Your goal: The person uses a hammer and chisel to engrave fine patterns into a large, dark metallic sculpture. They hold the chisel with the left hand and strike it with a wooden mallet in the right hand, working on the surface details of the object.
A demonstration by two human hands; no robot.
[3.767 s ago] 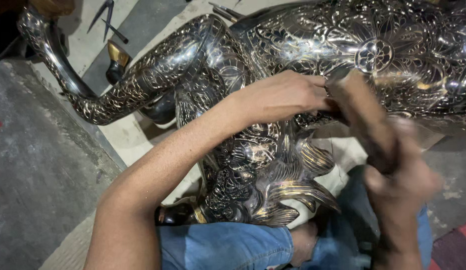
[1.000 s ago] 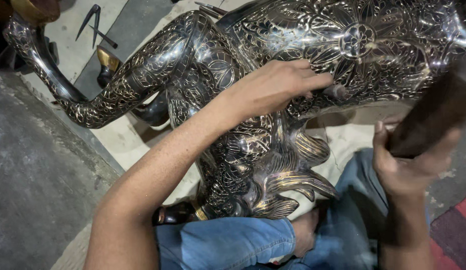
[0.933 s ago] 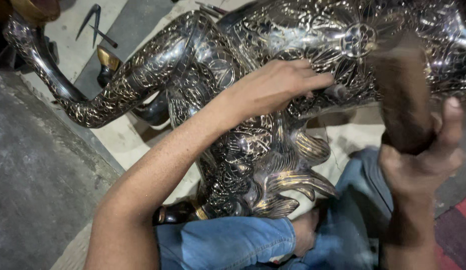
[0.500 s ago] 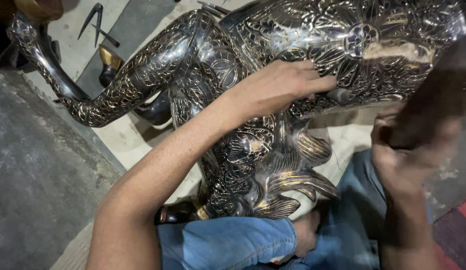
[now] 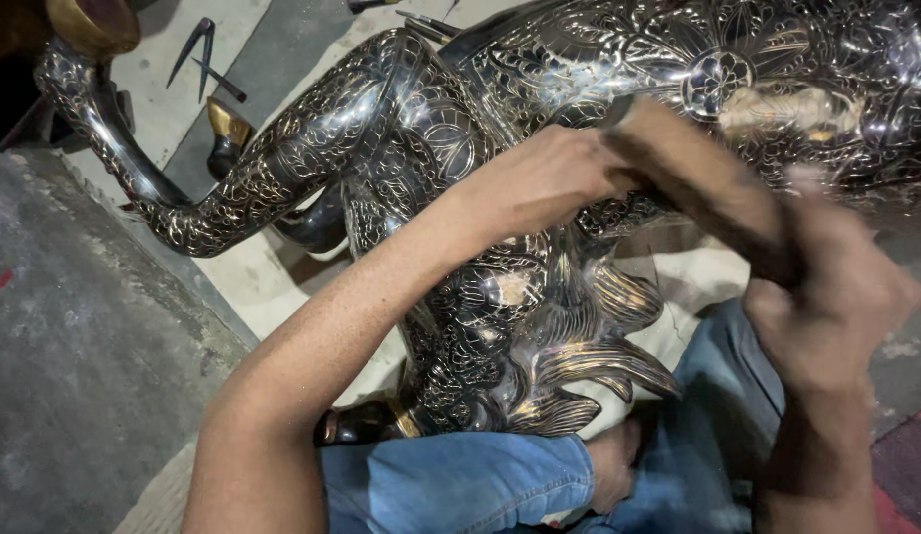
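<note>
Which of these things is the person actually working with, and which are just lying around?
In use:
- engraved metal statue, under the left hand
- brown wooden striker, blurred, gripped in the right hand

Lying about:
- dark pointed tools on the floor at upper left
- pale cloth under the statue

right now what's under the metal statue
A pale cloth on the floor and the person's jeans show beneath the statue; whatever lies directly under its body is covered.
</note>
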